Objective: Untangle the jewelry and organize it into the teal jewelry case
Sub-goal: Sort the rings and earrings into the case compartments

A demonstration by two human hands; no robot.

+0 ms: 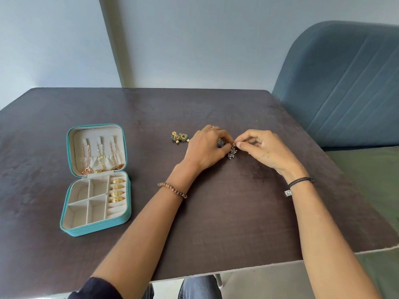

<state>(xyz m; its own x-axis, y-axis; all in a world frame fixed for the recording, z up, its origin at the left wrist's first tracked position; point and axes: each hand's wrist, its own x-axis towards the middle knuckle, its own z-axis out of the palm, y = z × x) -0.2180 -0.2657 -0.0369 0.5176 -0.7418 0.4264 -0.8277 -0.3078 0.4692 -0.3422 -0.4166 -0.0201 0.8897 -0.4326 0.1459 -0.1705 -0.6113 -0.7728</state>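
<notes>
The teal jewelry case [64, 214] lies open on the left of the dark table [237, 212]. Gold chains [100, 157] hang in its lid, and several gold rings [118, 189] sit in the ring rolls on its right side. Its divided compartments hold nothing. At the table's middle, my left hand [205, 151] and my right hand [262, 148] meet, both pinching a tangled dark silver earring cluster [232, 153] that dangles just above the table. A pair of green-and-gold earrings [180, 137] lies just left of my left hand.
A blue padded chair [345, 87] stands at the table's far right corner, with a green surface [371, 169] beside it. A grey wall rises behind the table. My knees show below the table's near edge.
</notes>
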